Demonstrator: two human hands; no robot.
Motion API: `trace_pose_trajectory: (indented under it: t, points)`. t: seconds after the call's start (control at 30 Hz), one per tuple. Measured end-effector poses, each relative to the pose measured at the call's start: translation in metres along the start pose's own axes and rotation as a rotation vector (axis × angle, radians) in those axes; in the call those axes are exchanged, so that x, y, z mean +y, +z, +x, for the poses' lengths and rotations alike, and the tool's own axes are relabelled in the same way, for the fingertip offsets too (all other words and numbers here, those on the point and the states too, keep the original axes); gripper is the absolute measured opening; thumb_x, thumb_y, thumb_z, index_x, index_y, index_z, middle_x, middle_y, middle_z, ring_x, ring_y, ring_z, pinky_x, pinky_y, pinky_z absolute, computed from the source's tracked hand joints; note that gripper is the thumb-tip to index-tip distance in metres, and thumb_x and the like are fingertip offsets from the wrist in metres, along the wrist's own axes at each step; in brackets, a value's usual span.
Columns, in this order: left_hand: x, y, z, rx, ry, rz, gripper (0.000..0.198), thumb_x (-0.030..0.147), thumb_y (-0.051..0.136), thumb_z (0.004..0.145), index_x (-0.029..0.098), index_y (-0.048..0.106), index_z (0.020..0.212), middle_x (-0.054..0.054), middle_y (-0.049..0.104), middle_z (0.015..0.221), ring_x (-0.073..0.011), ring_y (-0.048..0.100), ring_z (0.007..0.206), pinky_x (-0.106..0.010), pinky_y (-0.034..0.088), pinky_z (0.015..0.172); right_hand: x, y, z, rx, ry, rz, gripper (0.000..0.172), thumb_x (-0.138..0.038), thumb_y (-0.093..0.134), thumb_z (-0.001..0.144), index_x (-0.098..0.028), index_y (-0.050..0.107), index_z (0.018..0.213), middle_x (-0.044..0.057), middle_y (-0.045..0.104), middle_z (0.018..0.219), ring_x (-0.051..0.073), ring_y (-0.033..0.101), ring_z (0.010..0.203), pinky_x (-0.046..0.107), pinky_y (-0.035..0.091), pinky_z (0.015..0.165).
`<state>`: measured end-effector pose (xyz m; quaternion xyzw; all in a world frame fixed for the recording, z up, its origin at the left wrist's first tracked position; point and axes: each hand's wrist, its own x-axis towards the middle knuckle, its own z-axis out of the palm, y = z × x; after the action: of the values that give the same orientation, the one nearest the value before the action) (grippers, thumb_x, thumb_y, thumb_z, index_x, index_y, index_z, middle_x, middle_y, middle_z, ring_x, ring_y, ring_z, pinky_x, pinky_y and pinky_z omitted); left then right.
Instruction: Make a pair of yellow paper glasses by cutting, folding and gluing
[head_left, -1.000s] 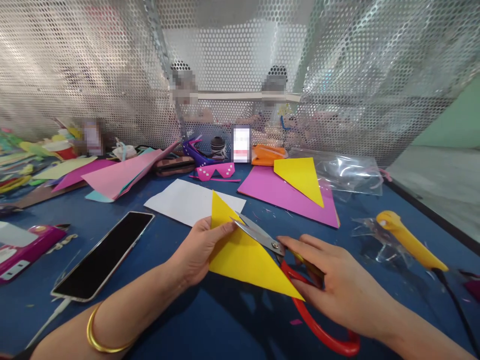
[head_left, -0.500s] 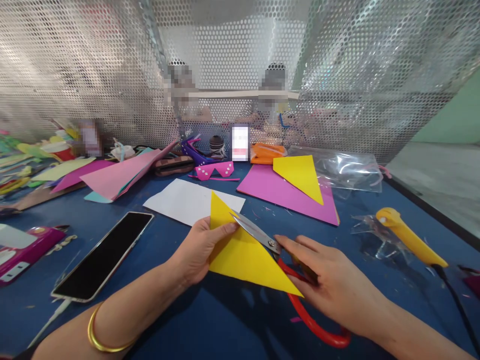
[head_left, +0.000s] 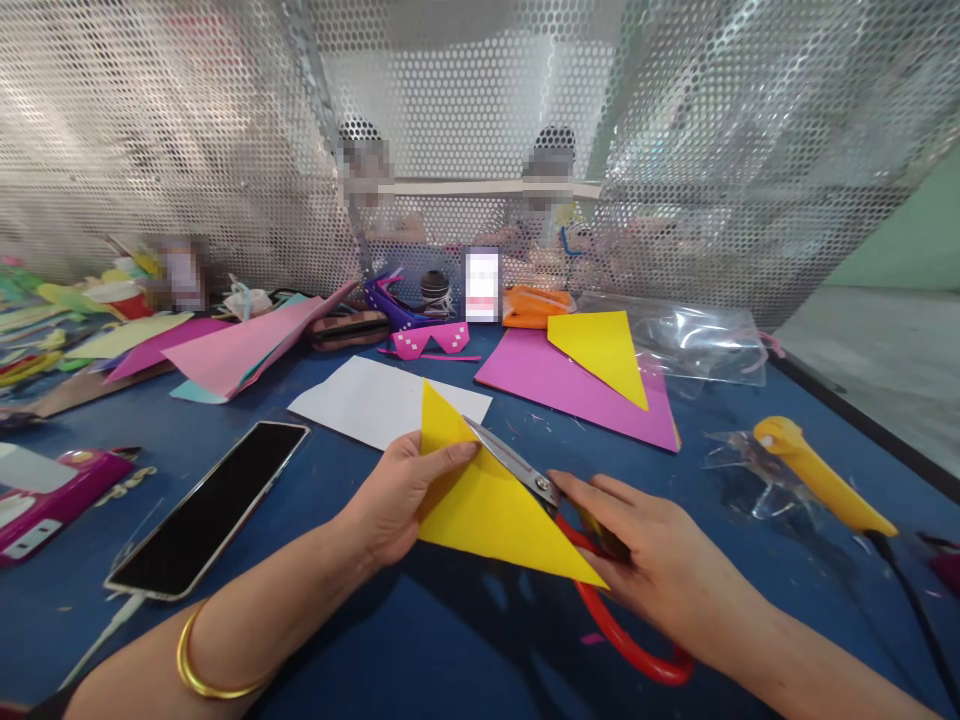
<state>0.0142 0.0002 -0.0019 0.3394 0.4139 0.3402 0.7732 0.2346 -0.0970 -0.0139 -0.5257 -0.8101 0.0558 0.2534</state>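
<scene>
Nearest the camera, the left hand (head_left: 397, 490) is pinching the yellow triangle (head_left: 487, 510) at its left edge, thumb on top, holding it just above the blue table (head_left: 420, 640) at centre. The right hand (head_left: 660, 570) is wrapped closed around the red handles of the scissors (head_left: 517, 468). Over the last second the red loop has been drawing in toward the hand and the blades have been closing and sliding slightly left along the triangle's upper right edge, so the cut is probably advancing toward the far tip. Left of the hands a phone (head_left: 210, 505) is lying face up; right, a yellow glue gun (head_left: 817, 480). Farther out, a white sheet (head_left: 367, 400) and a magenta sheet (head_left: 555, 385) are lying flat, the latter carrying a second yellow piece (head_left: 604, 355). A perforated metal screen (head_left: 187, 130) is closing off the far side, with people sitting behind it.
</scene>
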Motion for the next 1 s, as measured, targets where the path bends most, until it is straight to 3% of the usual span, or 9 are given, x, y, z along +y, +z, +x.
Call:
trace_pose_trajectory:
  t: [0.23,0.37,0.47,0.57,0.7,0.87,1.0]
  points:
    - [0.002,0.001,-0.001,0.02,-0.012,-0.011,0.036,0.025,0.09,0.06,0.013,0.074,0.09,-0.013,0.079,0.092,-0.0245,0.075,0.076,-0.032,0.061,0.07,0.001,0.002,-0.001,0.019,0.031,0.064,0.042,-0.031,0.047,0.097,-0.01,0.061,0.13,0.008,0.067,0.083,0.017,0.064,0.06,0.029,0.057,0.054]
    - [0.003,0.001,-0.002,0.048,-0.023,-0.018,0.028,0.022,0.087,0.064,0.013,0.073,0.086,-0.012,0.079,0.088,-0.0234,0.074,0.073,-0.031,0.061,0.067,0.009,0.004,0.002,0.08,0.257,0.256,0.038,-0.036,0.055,0.092,-0.021,0.064,0.125,0.009,0.072,0.103,0.022,0.07,0.084,0.036,0.059,0.073]
    - [0.002,0.0,-0.001,0.062,-0.043,-0.017,0.022,0.019,0.084,0.066,0.013,0.074,0.084,-0.012,0.078,0.085,-0.0241,0.075,0.072,-0.031,0.061,0.064,0.015,0.004,0.008,0.113,0.52,0.57,0.042,-0.045,0.07,0.081,-0.022,0.067,0.116,0.003,0.069,0.085,0.019,0.067,0.068,0.033,0.057,0.061]
    - [0.002,0.001,-0.002,0.049,-0.052,-0.008,0.02,0.019,0.082,0.068,0.012,0.075,0.084,-0.013,0.078,0.085,-0.0248,0.075,0.073,-0.031,0.061,0.065,0.016,0.001,0.014,0.12,0.654,0.903,0.054,-0.046,0.084,0.064,-0.021,0.065,0.108,-0.004,0.06,0.07,0.011,0.056,0.048,0.027,0.051,0.049]
    - [-0.003,0.006,-0.005,0.002,-0.077,0.013,0.022,0.02,0.084,0.065,0.009,0.076,0.083,-0.015,0.078,0.086,-0.0249,0.074,0.071,-0.03,0.06,0.066,0.011,0.0,0.015,0.089,0.687,1.069,0.057,-0.045,0.088,0.06,-0.022,0.063,0.106,-0.001,0.066,0.079,0.011,0.059,0.054,0.026,0.052,0.054]
    - [-0.016,0.014,-0.009,-0.06,-0.124,0.013,0.028,0.023,0.086,0.063,0.008,0.076,0.085,-0.017,0.078,0.085,-0.0254,0.074,0.071,-0.031,0.06,0.067,0.002,0.007,0.016,0.001,0.671,1.055,0.054,-0.045,0.088,0.06,-0.022,0.066,0.102,-0.001,0.068,0.078,0.016,0.065,0.067,0.029,0.054,0.063]
    - [-0.021,0.017,-0.011,-0.078,-0.127,-0.008,0.029,0.023,0.086,0.065,0.009,0.077,0.088,-0.016,0.078,0.087,-0.0242,0.074,0.072,-0.031,0.06,0.071,-0.003,0.01,0.016,0.005,0.678,1.015,0.06,-0.046,0.085,0.063,-0.024,0.065,0.115,-0.001,0.068,0.079,0.018,0.067,0.073,0.033,0.055,0.066]
